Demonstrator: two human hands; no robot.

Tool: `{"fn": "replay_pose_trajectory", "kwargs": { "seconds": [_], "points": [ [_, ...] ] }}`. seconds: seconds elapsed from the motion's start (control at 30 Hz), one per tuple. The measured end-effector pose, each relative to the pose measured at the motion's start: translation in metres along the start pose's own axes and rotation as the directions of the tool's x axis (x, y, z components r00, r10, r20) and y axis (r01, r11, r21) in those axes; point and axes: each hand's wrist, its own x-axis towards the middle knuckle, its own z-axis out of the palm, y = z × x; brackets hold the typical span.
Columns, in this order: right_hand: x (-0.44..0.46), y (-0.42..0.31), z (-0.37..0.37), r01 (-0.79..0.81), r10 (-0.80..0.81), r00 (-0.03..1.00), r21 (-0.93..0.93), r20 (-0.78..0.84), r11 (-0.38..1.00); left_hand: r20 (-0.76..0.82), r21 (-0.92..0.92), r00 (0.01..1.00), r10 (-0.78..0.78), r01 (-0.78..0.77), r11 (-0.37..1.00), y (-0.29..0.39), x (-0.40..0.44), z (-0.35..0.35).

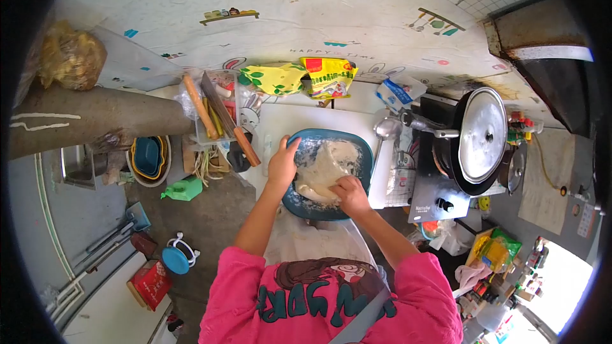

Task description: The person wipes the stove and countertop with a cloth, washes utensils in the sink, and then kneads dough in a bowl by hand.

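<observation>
A blue basin [366, 153] with flour on its inner walls stands on a white board at the counter's front edge. In it lies a pale, soft lump of dough [312, 175], with loose flour [343, 150] beside it. My left hand [282, 162] grips the basin's left rim, thumb over the edge. Down inside the basin, my right hand [350, 194] has its fingers curled into the right side of the dough; the fingertips are partly hidden.
A long knife [220, 105] and a rolling pin [199, 107] lie across a plastic box at left. Yellow seasoning bags [328, 78] stand by the wall. To the right are a ladle [386, 129] and a lidded wok [483, 134] on the gas stove [428, 194].
</observation>
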Motion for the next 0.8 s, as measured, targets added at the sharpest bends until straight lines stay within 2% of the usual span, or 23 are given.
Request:
{"fn": "replay_pose_trajectory", "kwargs": {
  "seconds": [0.1,0.2,0.3,0.4,0.5,0.6,0.63,0.7,0.73,0.8],
  "points": [
    [0.008,-0.020,-0.028,-0.146,0.146,0.977,-0.009,0.153,0.989,-0.006,0.002,1.000,0.020,-0.020,1.000,0.000,0.001,0.000],
    [0.020,-0.022,-0.014,-0.188,0.217,0.968,-0.213,0.127,0.959,0.024,0.010,1.000,0.008,-0.009,1.000,0.004,0.001,-0.006],
    [0.015,-0.004,0.035,-0.074,0.161,0.975,-0.461,0.152,0.884,0.038,0.009,0.999,-0.009,0.009,1.000,0.007,0.000,-0.009],
    [0.032,0.010,0.062,-0.134,0.229,0.967,-0.547,0.110,0.827,-0.009,-0.019,1.000,0.024,-0.024,1.000,0.003,-0.003,-0.003],
    [0.058,0.001,0.053,-0.256,0.368,0.901,-0.402,0.229,0.879,-0.032,-0.025,0.998,0.051,-0.052,0.998,-0.003,-0.001,0.003],
    [0.068,-0.011,0.015,-0.353,0.376,0.919,-0.176,0.116,0.919,-0.018,-0.012,0.999,0.030,-0.030,0.999,-0.001,0.002,0.001],
    [0.065,-0.001,0.022,-0.496,0.502,0.863,-0.092,0.056,0.864,-0.029,-0.019,0.999,0.036,-0.036,0.999,-0.001,0.000,0.001],
    [0.055,0.031,0.047,-0.725,0.730,0.683,0.099,-0.024,0.681,-0.029,-0.034,0.999,0.034,-0.035,0.999,0.002,-0.002,-0.002],
    [0.054,0.044,0.050,-0.743,0.758,0.649,0.163,-0.059,0.649,-0.020,-0.043,0.999,0.028,-0.029,0.999,0.002,-0.001,-0.002],
    [0.064,0.056,0.074,-0.699,0.700,0.711,0.038,-0.070,0.714,-0.005,-0.044,1.000,0.017,-0.017,0.999,0.004,-0.001,-0.003]
  ]
}}
